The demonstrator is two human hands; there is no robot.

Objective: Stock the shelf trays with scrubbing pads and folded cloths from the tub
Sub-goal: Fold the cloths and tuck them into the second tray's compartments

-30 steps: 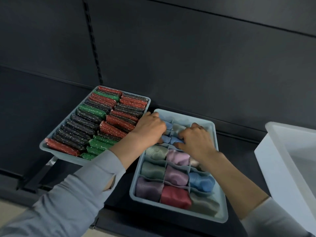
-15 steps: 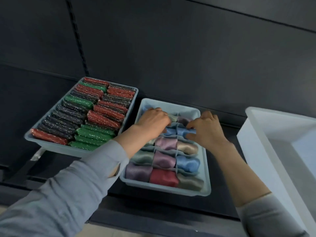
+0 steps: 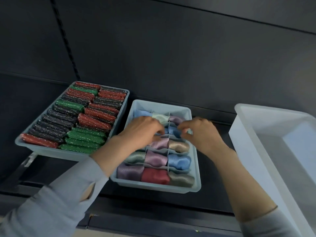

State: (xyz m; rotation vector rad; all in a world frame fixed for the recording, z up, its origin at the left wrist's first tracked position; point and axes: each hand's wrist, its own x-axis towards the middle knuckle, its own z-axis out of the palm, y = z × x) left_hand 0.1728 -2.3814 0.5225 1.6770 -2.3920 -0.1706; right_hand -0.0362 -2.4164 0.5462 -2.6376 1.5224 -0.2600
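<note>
Both hands hover over the divided cloth tray [image 3: 195, 189] on the dark shelf [image 3: 210, 199]. Left hand [image 3: 142, 129] has its fingers curled down among the folded cloths [image 3: 154, 159], though motion blur hides whether it pinches one; right hand [image 3: 201, 132] also curls its fingertips above a blue cloth, grip unclear. Just left, another tray [image 3: 42, 149] holds rows of scrubbing pads [image 3: 82, 120]. At right stands the white tub [image 3: 253, 151].

no readable text, labels, brands, numbers or signs anywhere
</note>
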